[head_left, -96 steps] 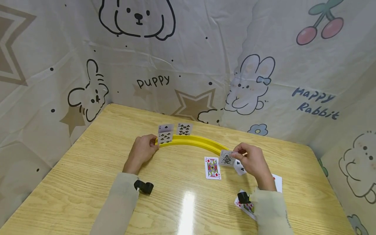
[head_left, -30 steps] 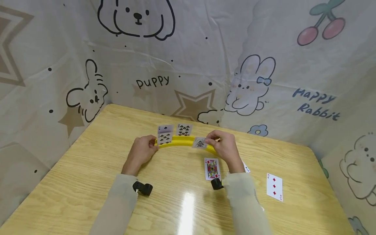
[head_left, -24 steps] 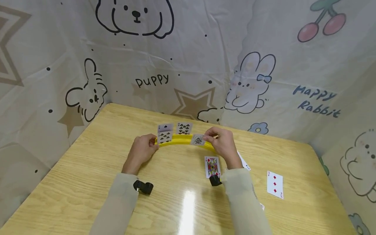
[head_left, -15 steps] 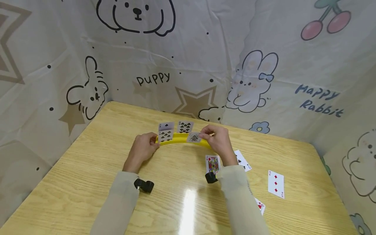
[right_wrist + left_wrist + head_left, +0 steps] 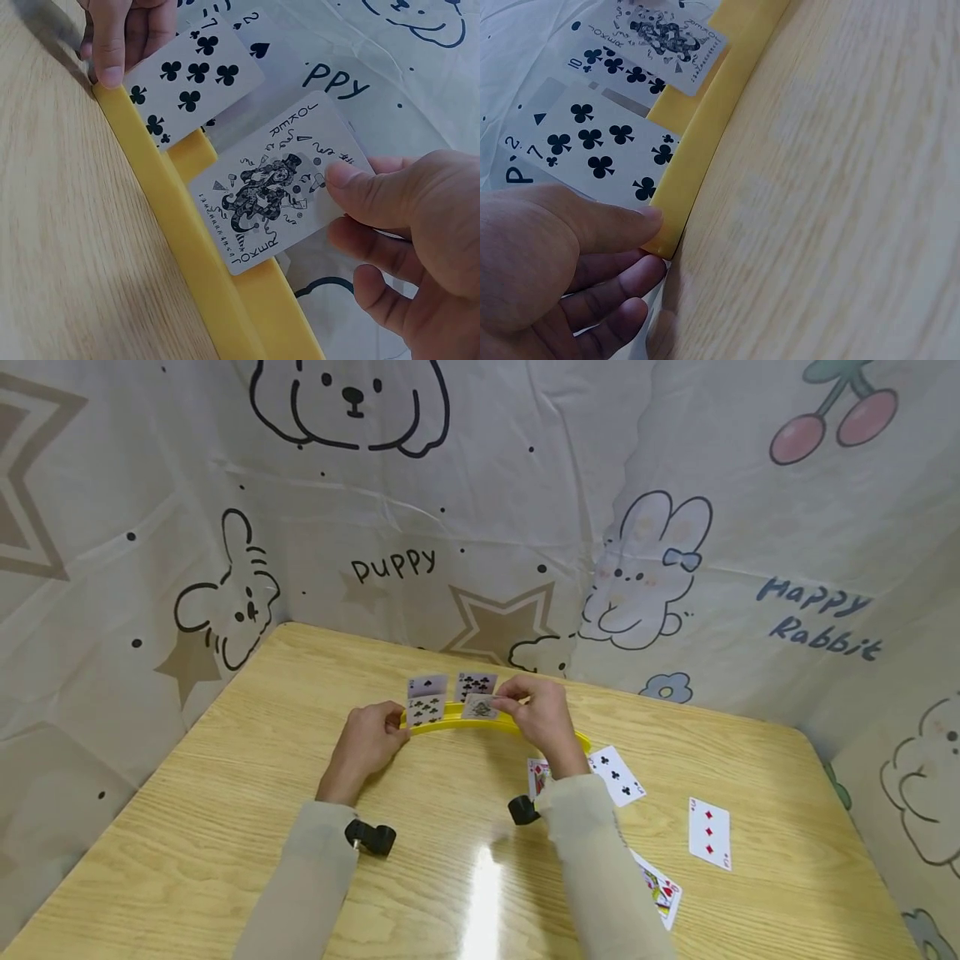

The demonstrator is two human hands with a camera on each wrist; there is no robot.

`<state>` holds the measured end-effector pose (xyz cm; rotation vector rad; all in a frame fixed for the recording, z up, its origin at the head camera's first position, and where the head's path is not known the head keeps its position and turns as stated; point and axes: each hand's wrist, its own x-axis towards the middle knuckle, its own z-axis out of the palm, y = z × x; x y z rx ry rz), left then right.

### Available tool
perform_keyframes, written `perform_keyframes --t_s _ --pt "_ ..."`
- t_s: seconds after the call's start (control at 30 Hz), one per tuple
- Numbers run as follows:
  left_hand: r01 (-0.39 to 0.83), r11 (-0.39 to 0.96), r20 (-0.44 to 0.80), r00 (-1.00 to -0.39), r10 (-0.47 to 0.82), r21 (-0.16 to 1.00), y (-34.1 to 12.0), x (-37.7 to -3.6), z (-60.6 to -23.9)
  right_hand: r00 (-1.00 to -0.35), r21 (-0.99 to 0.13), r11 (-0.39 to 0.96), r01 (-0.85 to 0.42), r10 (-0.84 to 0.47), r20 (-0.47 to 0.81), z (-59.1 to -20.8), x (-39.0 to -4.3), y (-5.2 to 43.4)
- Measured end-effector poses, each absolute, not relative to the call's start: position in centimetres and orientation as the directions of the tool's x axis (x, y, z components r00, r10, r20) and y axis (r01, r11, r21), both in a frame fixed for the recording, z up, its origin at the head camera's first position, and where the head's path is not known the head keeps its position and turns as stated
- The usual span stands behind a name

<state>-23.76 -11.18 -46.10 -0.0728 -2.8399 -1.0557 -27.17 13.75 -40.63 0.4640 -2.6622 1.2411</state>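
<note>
In the left wrist view, my left hand (image 5: 367,742) pinches the left end of a curved yellow card holder (image 5: 705,142) between thumb and fingers. A seven of clubs (image 5: 425,712) stands in its front slot at that end, with a two of spades (image 5: 429,685) behind. Farther right, a ten of clubs (image 5: 477,685) stands in the back. My right hand (image 5: 542,718) pinches a black-and-white joker card (image 5: 270,187) by its upper right edge, thumb on its face. The joker's lower edge is at the holder's slot, and it overlaps the ten of clubs.
On the wooden table (image 5: 247,777), to the right, lie a three of clubs (image 5: 617,777), a three of diamonds (image 5: 709,833) and a heart face card (image 5: 662,893) partly under the right sleeve. A jack of diamonds (image 5: 536,768) is mostly hidden by the right wrist. A printed curtain (image 5: 315,527) hangs behind.
My right hand has carried the joker leftward from the holder's right end to the spot in front of the ten of clubs. My left hand has stayed on the holder's left end.
</note>
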Motion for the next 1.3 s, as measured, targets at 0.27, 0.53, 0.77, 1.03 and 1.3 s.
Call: perform_keyframes --t_s 0.27,0.53,0.77,1.03,1.3 --pt "0.061 0.749 0.095 -0.995 -0.002 0.660 -11.1 -23.7 -46.0 -0.939 -0.701 0.625 -0.343 -0.209 0.273 -40.8 -27.4 13.3" --pt "0.090 0.760 0.127 -0.992 0.010 0.643 -11.3 -23.8 -46.3 -0.953 -0.716 0.629 -0.302 -0.196 0.229 -41.0 -27.5 13.1" --pt "0.100 0.768 0.140 -0.990 0.013 0.633 -11.3 -23.8 -46.1 -0.958 -0.718 0.634 -0.286 -0.200 0.205 -41.3 -27.7 12.8" --pt "0.101 0.766 0.142 -0.990 0.013 0.635 -11.1 -23.8 -46.1 -0.966 -0.734 0.629 -0.256 -0.186 0.178 -41.7 -27.8 12.8" --pt "0.097 0.767 0.137 -0.991 0.012 0.635 -11.2 -23.8 -46.2 -0.976 -0.741 0.635 -0.219 -0.155 0.155 -41.7 -27.5 13.2"
